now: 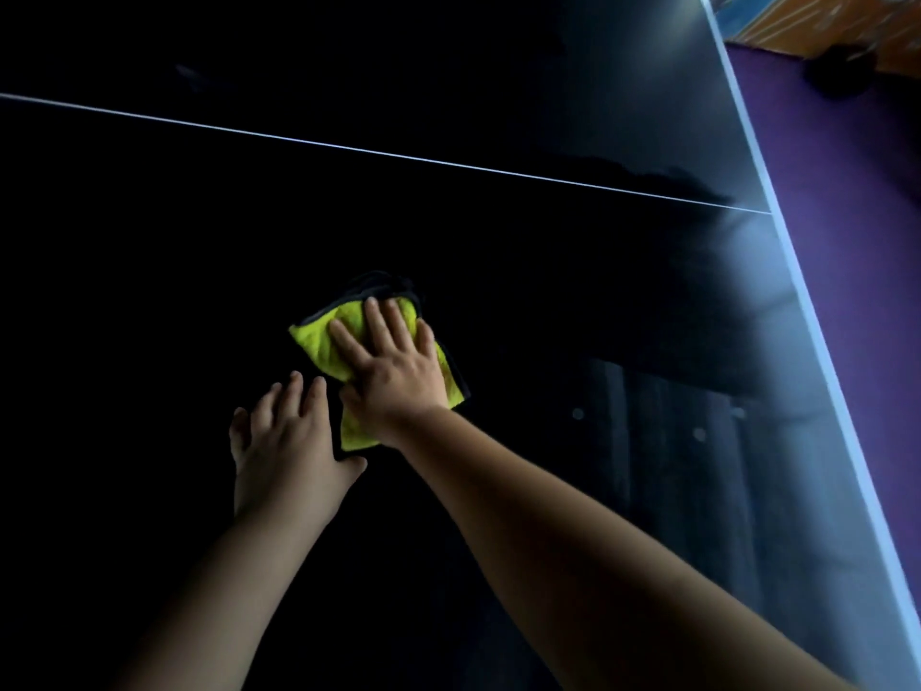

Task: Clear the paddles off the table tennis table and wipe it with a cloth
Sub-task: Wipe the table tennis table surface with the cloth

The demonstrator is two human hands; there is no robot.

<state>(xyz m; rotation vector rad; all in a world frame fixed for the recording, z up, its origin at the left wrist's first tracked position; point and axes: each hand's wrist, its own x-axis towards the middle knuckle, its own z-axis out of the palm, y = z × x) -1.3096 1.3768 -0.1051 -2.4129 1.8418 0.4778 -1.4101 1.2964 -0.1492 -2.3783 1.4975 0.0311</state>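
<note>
On the dark table (688, 122), seemingly rid of paddles. Mid-wipe, pressing yellow cloth (319, 341) under flat right hand (398, 376), spread left hand (284, 441) empty alongside; likely more surface left.

— Where is the cloth?
— The yellow microfibre cloth (326, 341) lies on the dark table tennis table (548, 117) — right hand (393, 371) pressing it flat, left hand (284, 441) resting just beside.

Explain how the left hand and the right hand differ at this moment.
The right hand presses flat on the yellow cloth; the left hand holds nothing, over the bare table beside the cloth. The right hand reaches farther forward than the left hand. Both are open, palms down, fingers straight.
</note>
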